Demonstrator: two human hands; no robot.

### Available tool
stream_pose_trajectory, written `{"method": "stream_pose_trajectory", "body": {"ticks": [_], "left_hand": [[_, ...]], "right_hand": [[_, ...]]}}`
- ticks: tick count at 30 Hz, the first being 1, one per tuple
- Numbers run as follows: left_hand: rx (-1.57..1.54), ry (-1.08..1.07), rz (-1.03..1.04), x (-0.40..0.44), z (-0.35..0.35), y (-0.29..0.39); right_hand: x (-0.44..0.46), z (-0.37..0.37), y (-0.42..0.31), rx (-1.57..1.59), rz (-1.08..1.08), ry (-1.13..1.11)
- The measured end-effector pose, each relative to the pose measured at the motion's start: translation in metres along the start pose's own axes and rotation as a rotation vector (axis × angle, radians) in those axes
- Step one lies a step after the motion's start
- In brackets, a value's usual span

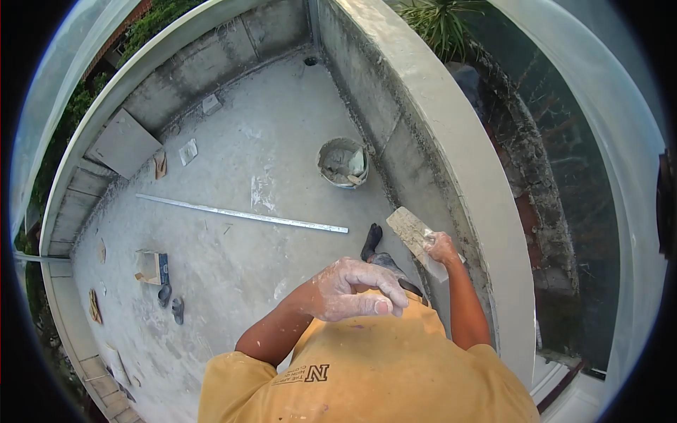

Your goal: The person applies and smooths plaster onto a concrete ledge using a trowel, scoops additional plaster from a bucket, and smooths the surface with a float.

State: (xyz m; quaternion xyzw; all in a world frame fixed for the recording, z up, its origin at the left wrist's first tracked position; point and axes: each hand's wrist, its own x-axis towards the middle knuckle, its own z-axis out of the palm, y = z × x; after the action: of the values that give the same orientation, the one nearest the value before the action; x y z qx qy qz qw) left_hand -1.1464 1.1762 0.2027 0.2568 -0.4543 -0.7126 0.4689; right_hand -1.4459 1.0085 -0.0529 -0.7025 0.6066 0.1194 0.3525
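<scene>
My right hand (442,248), dusted white, grips the handle of a plastering trowel (407,227). Grey mortar smears the trowel's long flat blade, which is beside the low wall at my right. In front of my chest hangs my left hand (360,289), coated in pale dust. Its fingers are loosely curved with a gap to the thumb, and I see nothing held in it. Further ahead on the floor stands a bucket (343,162) of grey mortar with a pale piece in it. One dark shoe (371,241) shows below the trowel.
A long metal straightedge (243,214) lies across the concrete floor. To the left are an open box (150,267), a pair of dark shoes (171,304) and a leaning board (125,144). Low walls (423,84) enclose the area, and a drain hole (310,61) is in the far corner.
</scene>
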Motion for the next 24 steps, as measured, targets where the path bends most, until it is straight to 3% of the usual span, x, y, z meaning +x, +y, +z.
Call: {"method": "stream_pose_trajectory", "body": {"ticks": [1,3,5,7,9,11,14,18,22,24], "left_hand": [[-0.060,-0.094,0.257,0.010,0.004,0.020],[-0.226,-0.191,0.525,0.034,0.012,0.056],[-0.357,-0.213,0.549,0.050,0.011,0.071],[-0.357,-0.280,0.894,0.102,-0.004,0.073],[-0.375,-0.238,0.908,0.121,-0.023,0.080],[-0.423,-0.083,0.602,0.105,-0.038,0.091],[-0.526,-0.006,0.620,0.120,-0.050,0.098],[-0.810,-0.011,0.989,0.145,-0.049,0.110],[-0.838,0.073,1.147,0.133,-0.076,0.139],[-0.784,0.091,1.101,0.110,-0.091,0.143]], "right_hand": [[0.010,0.002,0.001,0.003,0.006,0.000],[0.034,0.008,-0.001,0.017,0.012,0.004],[0.066,0.017,-0.005,0.034,0.013,-0.019],[0.093,0.024,-0.013,0.057,0.017,-0.032],[0.113,0.028,-0.029,0.061,0.040,-0.066],[0.139,0.030,-0.044,0.068,0.039,-0.099],[0.170,0.040,-0.059,0.061,0.001,-0.141],[0.192,0.025,-0.096,0.037,-0.055,-0.137],[0.196,0.021,-0.125,0.086,0.023,-0.142],[0.186,0.018,-0.142,0.066,0.026,-0.098]]}}
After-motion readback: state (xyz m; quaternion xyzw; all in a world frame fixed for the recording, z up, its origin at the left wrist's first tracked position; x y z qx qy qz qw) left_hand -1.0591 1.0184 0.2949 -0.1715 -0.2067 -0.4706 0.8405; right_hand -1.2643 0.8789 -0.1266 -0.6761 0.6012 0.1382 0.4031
